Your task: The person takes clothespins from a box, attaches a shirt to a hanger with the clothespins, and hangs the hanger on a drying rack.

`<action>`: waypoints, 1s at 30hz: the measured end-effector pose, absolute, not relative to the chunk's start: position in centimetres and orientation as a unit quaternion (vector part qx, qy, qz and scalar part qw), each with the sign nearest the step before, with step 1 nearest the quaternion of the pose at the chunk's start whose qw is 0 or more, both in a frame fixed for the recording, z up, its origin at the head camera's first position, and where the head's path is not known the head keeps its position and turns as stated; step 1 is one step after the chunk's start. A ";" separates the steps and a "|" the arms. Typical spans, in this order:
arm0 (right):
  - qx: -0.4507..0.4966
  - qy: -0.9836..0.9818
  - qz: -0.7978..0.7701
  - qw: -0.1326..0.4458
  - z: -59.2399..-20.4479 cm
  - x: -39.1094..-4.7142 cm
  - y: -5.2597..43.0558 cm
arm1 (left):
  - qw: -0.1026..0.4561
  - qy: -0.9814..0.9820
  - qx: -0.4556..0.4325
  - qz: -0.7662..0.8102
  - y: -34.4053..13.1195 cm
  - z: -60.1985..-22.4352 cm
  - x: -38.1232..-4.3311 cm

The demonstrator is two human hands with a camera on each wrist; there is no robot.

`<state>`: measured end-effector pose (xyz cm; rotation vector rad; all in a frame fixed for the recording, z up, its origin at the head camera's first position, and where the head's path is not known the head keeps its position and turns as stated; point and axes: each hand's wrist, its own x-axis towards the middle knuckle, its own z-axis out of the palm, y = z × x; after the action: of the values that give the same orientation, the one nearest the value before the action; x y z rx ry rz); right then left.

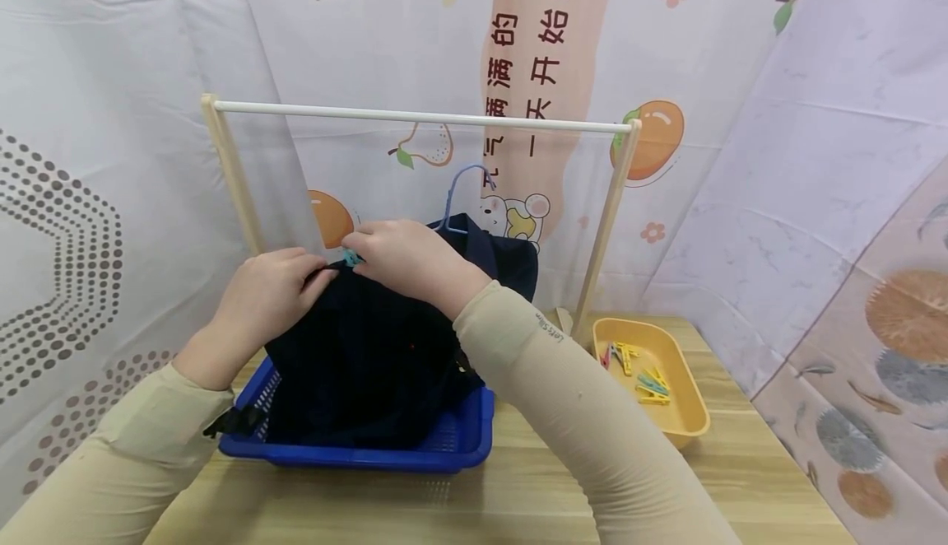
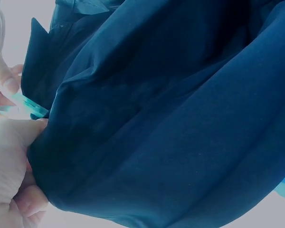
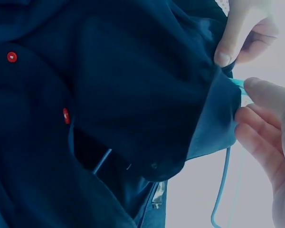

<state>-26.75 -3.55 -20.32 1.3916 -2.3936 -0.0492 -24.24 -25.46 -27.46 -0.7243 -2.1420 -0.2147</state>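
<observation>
A dark navy shirt [image 1: 385,347] with red buttons [image 3: 12,57] hangs on a blue hanger [image 1: 449,199], its lower part down in a blue basket [image 1: 355,454]. At the shirt's left shoulder edge in the head view, my left hand [image 1: 259,298] pinches the fabric between thumb and fingers. My right hand [image 1: 415,261] comes across the shirt and pinches a teal clothespin [image 1: 351,258] at that same edge. The clothespin's tip meets the cloth beside the left thumb in the left wrist view. The hanger's hook stands up behind the right hand, below the rack's bar.
A wooden rack with a white bar [image 1: 422,117] stands behind the basket. To the right, a yellow tray [image 1: 692,417] holds several clothespins [image 1: 653,384] on the wood-grain table [image 1: 548,479]. Printed curtains [image 1: 711,59] close off the back and sides.
</observation>
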 end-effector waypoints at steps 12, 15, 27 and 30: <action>0.515 -0.841 0.057 0.159 -20.9 -27.5 -2.9 | 0.381 -0.881 -0.265 -0.093 -25.3 -27.3 -24.1; 0.515 -0.840 0.064 0.158 -21.0 -27.5 -2.9 | 0.376 -0.884 -0.261 -0.096 -25.3 -27.3 -24.0; 0.514 -0.832 0.084 0.193 -21.1 -27.5 -2.7 | 0.405 -0.869 -0.267 -0.099 -25.4 -27.5 -24.3; 0.513 -0.830 0.090 0.199 -21.2 -27.5 -2.6 | 0.407 -0.869 -0.266 -0.097 -25.4 -27.5 -24.3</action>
<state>-27.49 -2.59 -21.20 1.4340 -2.3218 0.2510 -24.28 -25.40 -27.50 -0.6699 -2.1904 -0.2441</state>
